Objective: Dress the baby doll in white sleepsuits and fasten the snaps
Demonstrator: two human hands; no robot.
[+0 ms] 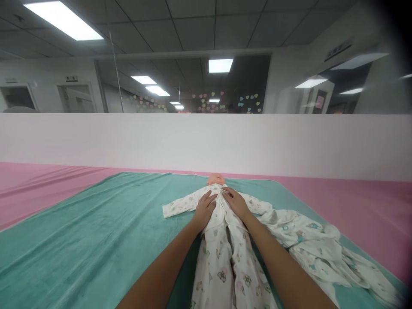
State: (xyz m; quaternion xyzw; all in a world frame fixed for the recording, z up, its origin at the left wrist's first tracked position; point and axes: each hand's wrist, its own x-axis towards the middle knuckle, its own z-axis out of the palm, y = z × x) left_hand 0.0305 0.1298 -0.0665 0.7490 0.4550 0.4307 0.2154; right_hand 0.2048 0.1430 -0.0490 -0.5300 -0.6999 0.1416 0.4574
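Note:
A baby doll (216, 179) lies on its back on the teal blanket, only its head showing above its clothing. It wears a white, long-sleeved baby outfit (216, 253) with small printed figures, the legs stretched toward me. On the left side of the doll's chest rests my left hand (205, 209), fingers apart. My right hand (236, 202) lies across from it, fingers extended over the upper chest beside the front opening. Both hands touch the fabric; I see nothing gripped in either. The doll's own hands do not show at the sleeves.
A crumpled white printed baby garment (317, 246) lies to the right of the doll. Under everything spreads a teal blanket (90, 240) on a pink sheet (350, 206). A white low wall (180, 143) stands behind, with glass windows above it.

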